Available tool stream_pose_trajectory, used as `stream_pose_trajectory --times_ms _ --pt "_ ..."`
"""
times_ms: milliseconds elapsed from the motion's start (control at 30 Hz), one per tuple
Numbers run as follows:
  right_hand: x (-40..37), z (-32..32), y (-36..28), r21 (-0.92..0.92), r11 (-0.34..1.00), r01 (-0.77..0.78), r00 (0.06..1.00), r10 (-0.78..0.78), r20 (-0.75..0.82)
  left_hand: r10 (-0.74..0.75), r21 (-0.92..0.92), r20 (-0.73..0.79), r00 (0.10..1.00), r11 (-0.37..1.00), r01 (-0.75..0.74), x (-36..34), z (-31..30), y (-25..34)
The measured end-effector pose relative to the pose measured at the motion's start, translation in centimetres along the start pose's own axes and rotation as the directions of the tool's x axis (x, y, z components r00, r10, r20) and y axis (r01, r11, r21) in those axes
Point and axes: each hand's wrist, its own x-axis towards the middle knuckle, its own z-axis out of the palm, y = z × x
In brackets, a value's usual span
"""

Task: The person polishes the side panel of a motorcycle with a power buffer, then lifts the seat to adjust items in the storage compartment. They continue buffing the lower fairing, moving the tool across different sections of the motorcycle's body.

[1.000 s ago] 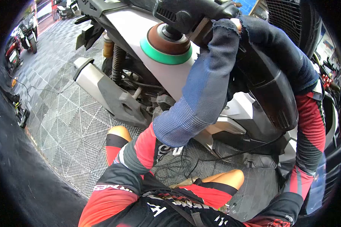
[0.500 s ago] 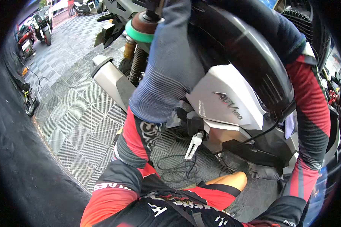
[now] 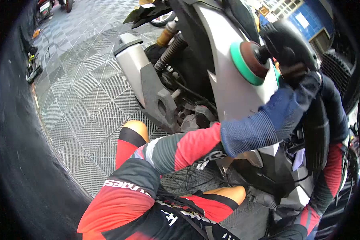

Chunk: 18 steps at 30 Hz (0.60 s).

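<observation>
A black polisher (image 3: 290, 46) holds a round brown-and-green pad (image 3: 250, 63) against the silver side panel of a motor scooter (image 3: 234, 96). Its long dark body hangs down at the right. My left hand (image 3: 307, 87), in a dark blue glove with a long ribbed cuff, is closed around the polisher just behind the pad. Beyond the tool is my right hand (image 3: 333, 96), also in a dark blue glove, close against the polisher's far side; its fingers are hidden.
A silver exhaust (image 3: 133, 60) and a coil spring (image 3: 170, 51) are left of the panel. A black cable (image 3: 188, 178) lies on the grey tiled floor (image 3: 84, 92). A tyre (image 3: 340, 68) stands at the right. My knees are below, near the scooter.
The pad has moved from the upper left of the view to the silver panel at the right. My left arm has swung right with it, and the camera view has shifted.
</observation>
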Motion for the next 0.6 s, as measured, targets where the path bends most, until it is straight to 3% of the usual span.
stream_pose_trajectory --times_ms 33,167,267,300,367,500,533,600 --pt "-0.4 0.0 0.4 0.018 1.0 -0.025 0.999 0.025 -0.032 -0.06 0.319 0.031 0.998 0.946 0.047 -0.1 -0.4 1.9" --pt "-2.3 1.1 1.6 0.051 0.998 -0.037 0.994 0.042 -0.098 -0.137 0.254 -0.009 0.991 0.958 0.135 0.9 -1.3 2.4" --pt "-0.8 2.2 0.0 0.04 0.999 0.012 0.999 -0.01 -0.05 -0.129 0.064 0.022 0.991 0.99 0.127 1.8 -3.2 4.1" --pt "-0.4 2.7 -0.4 0.036 0.999 0.038 0.999 -0.037 -0.034 -0.043 0.307 -0.03 0.999 0.95 0.05 1.6 -3.7 5.1" --pt "1.1 3.4 -1.8 0.022 0.996 0.089 0.996 -0.09 0.004 -0.213 -0.122 -0.018 0.977 0.97 0.209 1.6 -3.7 6.7" --pt "3.9 4.4 -4.6 -0.005 0.988 0.152 0.986 -0.152 0.063 -0.095 0.065 -0.084 0.992 0.993 0.101 2.7 -5.2 8.2" --pt "4.3 4.5 -4.9 -0.008 0.989 0.149 0.986 -0.148 0.07 -0.295 -0.181 -0.071 0.953 0.943 0.278 2.8 -4.9 8.6" --pt "4.5 4.4 -5.1 -0.015 0.991 0.135 0.989 -0.134 0.069 -0.254 -0.144 -0.059 0.965 0.959 0.243 2.5 -5.0 8.3"
